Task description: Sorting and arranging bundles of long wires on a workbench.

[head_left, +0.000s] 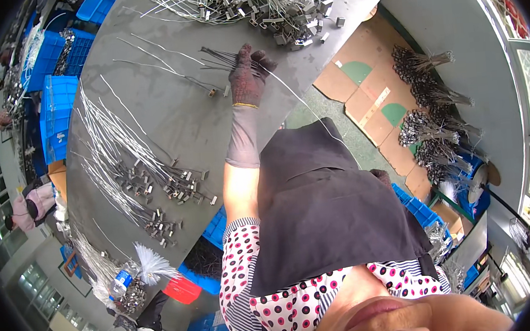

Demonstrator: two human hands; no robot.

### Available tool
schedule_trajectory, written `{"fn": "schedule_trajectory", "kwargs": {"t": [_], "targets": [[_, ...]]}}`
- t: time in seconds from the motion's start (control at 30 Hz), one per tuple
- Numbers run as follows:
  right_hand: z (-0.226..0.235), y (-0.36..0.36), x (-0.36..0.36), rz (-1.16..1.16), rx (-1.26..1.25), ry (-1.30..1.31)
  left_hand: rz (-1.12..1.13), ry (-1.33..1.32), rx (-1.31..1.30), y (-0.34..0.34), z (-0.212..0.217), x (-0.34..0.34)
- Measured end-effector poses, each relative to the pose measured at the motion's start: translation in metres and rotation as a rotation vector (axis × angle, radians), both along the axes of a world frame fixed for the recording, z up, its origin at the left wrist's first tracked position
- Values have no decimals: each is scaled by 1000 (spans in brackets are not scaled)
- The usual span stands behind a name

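Observation:
My left hand [249, 74], in a dark stained glove, is closed over the grey table [180, 116]. Several thin black wires [218, 59] stick out of its grip toward the left. A long white wire [297, 94] runs from the same hand down to the right, past the apron's edge. Close by on the tabletop lie a few loose white wires [164, 64] with small metal box-shaped ends. At my right side, only a dark bit of my right hand [380, 175] shows beside the apron; its fingers are hidden.
A big heap of wires with metal ends [290, 14] covers the table's far edge; more bundles [173, 182] lie nearer. Blue crates [60, 113] line the left side. Bundles of dark wires [427, 128] rest on cardboard [365, 95] at right. Other people [31, 205] are at the left.

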State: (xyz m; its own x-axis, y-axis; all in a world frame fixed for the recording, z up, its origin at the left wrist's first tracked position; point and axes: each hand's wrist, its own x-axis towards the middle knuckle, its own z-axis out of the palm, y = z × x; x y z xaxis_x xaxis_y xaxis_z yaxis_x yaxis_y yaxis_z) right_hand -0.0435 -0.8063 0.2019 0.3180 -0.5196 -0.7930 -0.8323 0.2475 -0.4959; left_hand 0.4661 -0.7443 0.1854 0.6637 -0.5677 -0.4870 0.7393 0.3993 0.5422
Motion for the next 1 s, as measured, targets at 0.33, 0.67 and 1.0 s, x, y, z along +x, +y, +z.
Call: {"fn": "schedule_trajectory", "kwargs": {"t": [0.33,0.67,1.0], "targets": [[19,-19,38,-6,-35,138,-23,25,18,6,-2,-25],[-2,-36,196,25,-36,-296,-399,-118,2,17,7,-103],[25,-33,391,173,-132,-487,-340,-330,343,30,8,-76]]}}
